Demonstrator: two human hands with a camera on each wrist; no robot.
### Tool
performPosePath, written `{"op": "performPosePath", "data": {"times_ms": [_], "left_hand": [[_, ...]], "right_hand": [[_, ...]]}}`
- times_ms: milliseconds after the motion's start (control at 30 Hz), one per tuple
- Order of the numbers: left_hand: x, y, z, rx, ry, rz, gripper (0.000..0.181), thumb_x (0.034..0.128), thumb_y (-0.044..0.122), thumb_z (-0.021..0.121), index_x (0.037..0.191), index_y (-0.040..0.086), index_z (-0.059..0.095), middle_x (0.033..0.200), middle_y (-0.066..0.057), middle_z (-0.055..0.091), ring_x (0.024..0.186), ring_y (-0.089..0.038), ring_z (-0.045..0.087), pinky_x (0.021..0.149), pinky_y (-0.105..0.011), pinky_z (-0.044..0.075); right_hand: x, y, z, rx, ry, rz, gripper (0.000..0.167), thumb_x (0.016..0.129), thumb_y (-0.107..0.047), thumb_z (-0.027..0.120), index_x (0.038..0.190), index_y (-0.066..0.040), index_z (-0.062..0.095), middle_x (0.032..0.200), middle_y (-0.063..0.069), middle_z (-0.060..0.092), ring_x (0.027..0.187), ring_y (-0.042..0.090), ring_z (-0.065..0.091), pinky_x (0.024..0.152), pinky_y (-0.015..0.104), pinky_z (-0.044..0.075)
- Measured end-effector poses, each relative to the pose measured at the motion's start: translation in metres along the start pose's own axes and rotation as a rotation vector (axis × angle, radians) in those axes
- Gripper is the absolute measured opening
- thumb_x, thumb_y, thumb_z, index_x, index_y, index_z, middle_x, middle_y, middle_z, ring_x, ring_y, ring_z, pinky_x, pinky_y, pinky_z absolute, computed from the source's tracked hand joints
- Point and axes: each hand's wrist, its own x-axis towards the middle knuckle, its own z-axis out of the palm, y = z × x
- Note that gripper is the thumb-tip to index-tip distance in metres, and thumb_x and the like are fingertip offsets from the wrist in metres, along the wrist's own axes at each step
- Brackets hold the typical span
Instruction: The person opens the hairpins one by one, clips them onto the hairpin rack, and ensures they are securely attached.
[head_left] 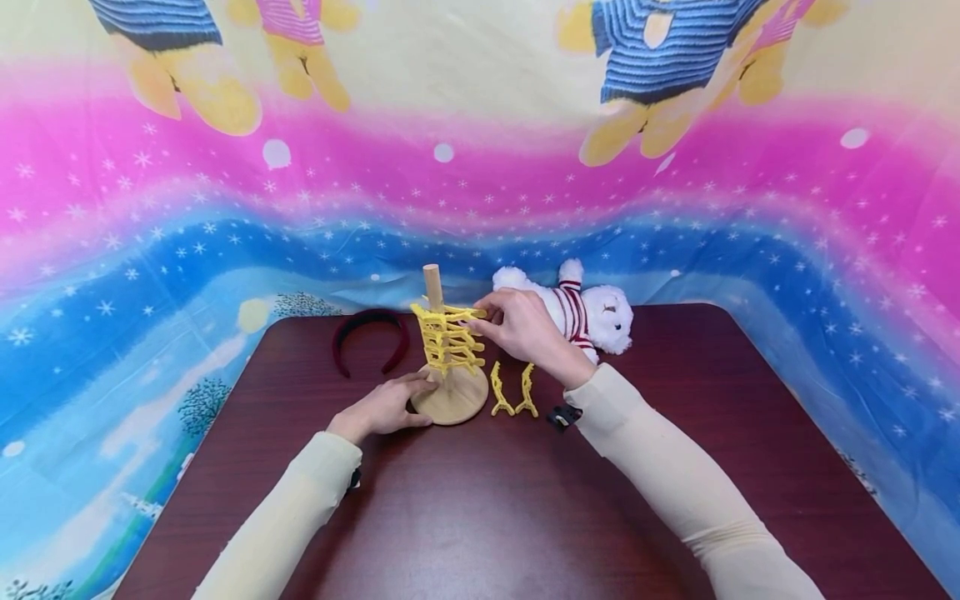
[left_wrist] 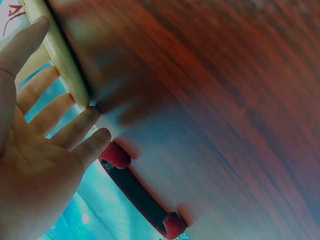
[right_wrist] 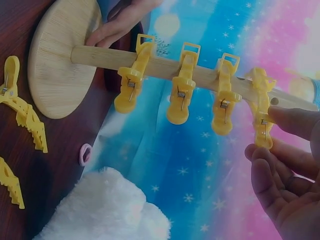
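Note:
A wooden stand has a round base and an upright post. Several yellow alligator hair clips are clamped one above another along the post. My right hand pinches the uppermost hair clip between thumb and fingers, and this clip sits around the post. My left hand rests against the left edge of the base, with its fingers extended in the left wrist view. Two loose yellow hair clips lie on the table right of the base.
Behind my left hand lies a dark red headband. A white plush bear in a striped top lies behind my right hand. The right wrist view shows a small pink ring near the table's edge. Patterned cloth hangs behind the table.

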Motion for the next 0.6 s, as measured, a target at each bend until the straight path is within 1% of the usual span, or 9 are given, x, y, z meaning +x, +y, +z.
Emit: {"op": "performPosePath", "data": {"times_ms": [233, 433, 600], "left_hand": [[-0.0008, 0.0004, 0.0004, -0.014, -0.021, -0.022, 0.064, 0.0893, 0.036, 0.074, 0.145, 0.012, 0.054, 0.158, -0.018, 0.039, 0.141, -0.037, 0.044, 0.11, -0.052, 0.042], [-0.0018, 0.0022, -0.0013, -0.008, -0.011, -0.014, 0.063, 0.0887, 0.035, 0.075, 0.144, 0.011, 0.055, 0.157, -0.02, 0.04, 0.14, -0.038, 0.046, 0.109, -0.053, 0.043], [-0.0021, 0.0031, -0.0023, -0.01, -0.014, -0.016, 0.063, 0.0891, 0.035, 0.074, 0.144, 0.011, 0.055, 0.157, -0.019, 0.041, 0.14, -0.037, 0.046, 0.109, -0.052, 0.043]], "right_hand": [[0.0019, 0.0017, -0.0009, 0.011, 0.0, 0.01, 0.031, 0.089, -0.034, 0.076, 0.11, -0.01, 0.077, 0.09, 0.004, 0.075, 0.078, 0.015, 0.069, 0.075, 0.033, 0.055], [0.0021, 0.0044, -0.002, 0.034, -0.011, 0.022, 0.035, 0.089, -0.036, 0.074, 0.114, -0.011, 0.075, 0.092, 0.003, 0.075, 0.081, 0.015, 0.069, 0.077, 0.034, 0.055], [0.0013, 0.0041, -0.0035, 0.039, -0.025, 0.039, 0.039, 0.089, -0.041, 0.073, 0.117, -0.013, 0.074, 0.098, 0.002, 0.075, 0.083, 0.014, 0.069, 0.078, 0.034, 0.055]]}}
